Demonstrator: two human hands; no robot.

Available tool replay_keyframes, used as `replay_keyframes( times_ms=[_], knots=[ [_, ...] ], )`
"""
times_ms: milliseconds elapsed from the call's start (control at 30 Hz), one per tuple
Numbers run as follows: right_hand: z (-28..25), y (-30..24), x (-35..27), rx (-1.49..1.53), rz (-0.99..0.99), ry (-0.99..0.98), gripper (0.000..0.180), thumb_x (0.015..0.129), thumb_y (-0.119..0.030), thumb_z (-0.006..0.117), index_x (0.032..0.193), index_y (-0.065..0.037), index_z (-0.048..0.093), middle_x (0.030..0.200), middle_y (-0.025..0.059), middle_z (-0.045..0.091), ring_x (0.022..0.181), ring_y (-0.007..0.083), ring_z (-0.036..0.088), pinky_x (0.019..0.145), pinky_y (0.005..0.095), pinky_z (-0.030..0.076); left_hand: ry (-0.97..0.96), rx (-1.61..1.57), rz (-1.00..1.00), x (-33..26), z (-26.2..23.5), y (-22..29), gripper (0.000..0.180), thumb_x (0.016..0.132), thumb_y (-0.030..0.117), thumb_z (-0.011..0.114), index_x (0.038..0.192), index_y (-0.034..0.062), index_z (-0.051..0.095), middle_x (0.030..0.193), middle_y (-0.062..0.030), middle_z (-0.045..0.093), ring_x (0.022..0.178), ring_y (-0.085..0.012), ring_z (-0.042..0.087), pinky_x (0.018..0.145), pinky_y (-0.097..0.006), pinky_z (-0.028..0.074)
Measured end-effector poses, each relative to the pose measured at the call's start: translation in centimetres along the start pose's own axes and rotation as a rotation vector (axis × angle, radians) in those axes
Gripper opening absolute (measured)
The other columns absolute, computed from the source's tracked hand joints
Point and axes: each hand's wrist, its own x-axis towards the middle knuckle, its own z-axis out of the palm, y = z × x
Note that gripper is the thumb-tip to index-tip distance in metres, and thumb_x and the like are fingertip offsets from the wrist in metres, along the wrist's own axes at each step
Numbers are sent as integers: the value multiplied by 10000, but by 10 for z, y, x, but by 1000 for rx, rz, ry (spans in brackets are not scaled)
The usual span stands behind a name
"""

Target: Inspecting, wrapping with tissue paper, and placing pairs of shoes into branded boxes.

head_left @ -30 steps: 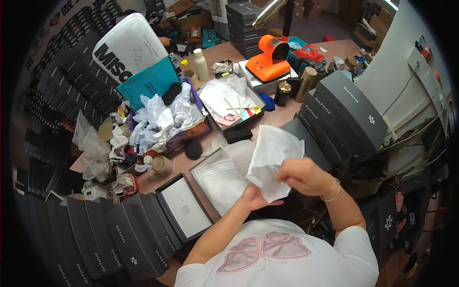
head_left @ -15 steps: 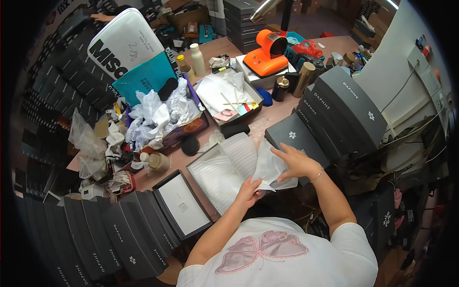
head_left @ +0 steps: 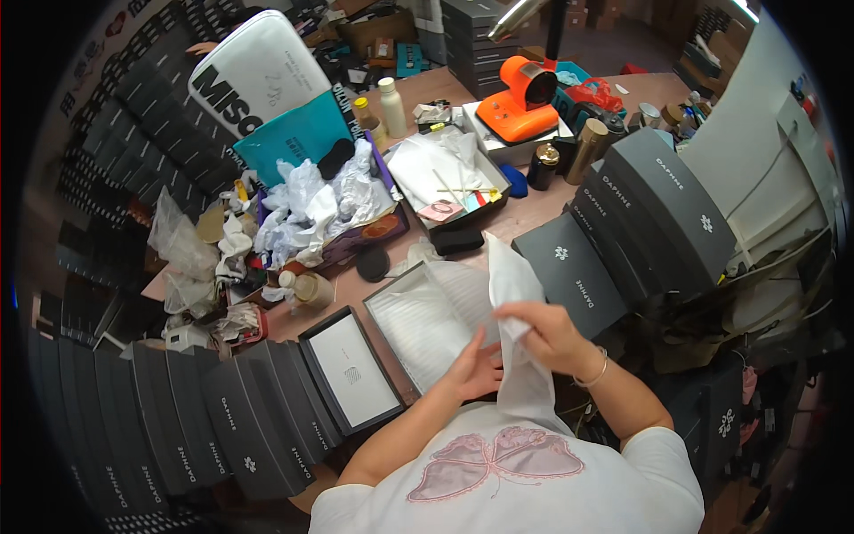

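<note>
My right hand [head_left: 553,340] is closed on a soft white wrapping sheet [head_left: 519,271], which hangs from it in a narrow strip. One end of the sheet reaches up toward the shoebox stack, and the other drops in front of my shirt. My left hand [head_left: 478,367] is just left of the sheet, thumb and fingers apart, with no object visible in it. Beyond it lies an uncovered grey shoebox [head_left: 411,322], lined with striped white paper [head_left: 431,325]. Its near right corner is hidden by my hands and the sheet.
Dark shoeboxes stand stacked at right [head_left: 658,209] and in a row at left [head_left: 240,418]. Beside the lined box lies a dark lid [head_left: 394,416] with a white inside. Behind are a bin of crumpled paper [head_left: 311,209], a tray [head_left: 480,214], and an orange device [head_left: 519,102].
The sheet, spread over the box's right side before, is now gathered and raised in my right hand. My left hand has let go of its edge. The view has shifted slightly.
</note>
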Motion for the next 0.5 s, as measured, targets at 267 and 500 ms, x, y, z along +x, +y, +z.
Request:
replay_keyframes(
  times_ms=[267,500],
  knots=[
    [35,23,-61,1007,410,-744,349,883,-96,591,1210,16,547,1070,131,631,958,215,614,840,329,489,220,628,559,-74,-9,-6,517,831,189,714,1275,16,512,1186,-60,587,1072,-210,584,925,-341,478],
    [84,55,-54,567,558,-493,800,831,-287,697,1448,-19,264,1452,214,290,1318,359,360,1002,416,416,839,1275,749,-124,-38,87,776,776,71,707,1436,70,300,1222,-125,547,1095,-225,561,908,-339,464]
  ],
)
